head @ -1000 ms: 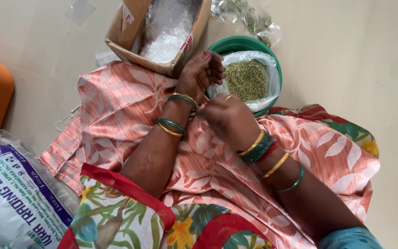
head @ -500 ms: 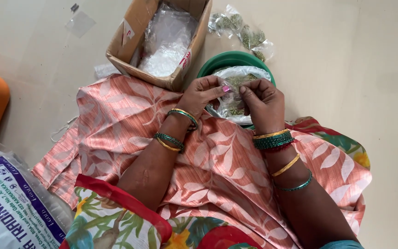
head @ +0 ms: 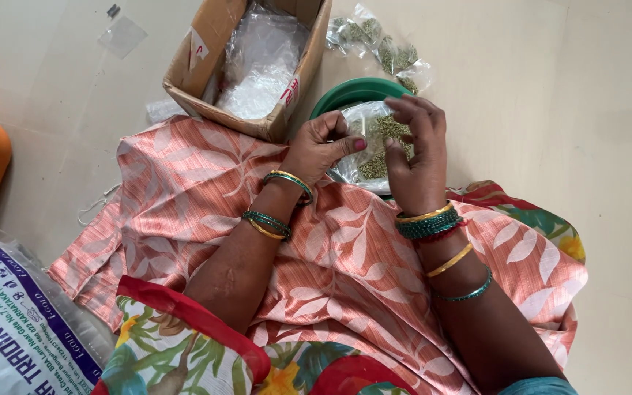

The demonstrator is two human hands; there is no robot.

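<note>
**Keep the packet mouth pinched level**

Your left hand [head: 320, 150] and right hand [head: 415, 157] both have fingers clamped on the small clear packet [head: 371, 143] of green seeds, held above the green bowl [head: 345, 95]. Grip near the top edge, so nothing spills.

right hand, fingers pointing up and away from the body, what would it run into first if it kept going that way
Most likely the small clear pouch of green seeds it already touches, then the green bowl's rim just beyond. Depth is hard to judge from above, so the right hand might pass over the rim.
</note>
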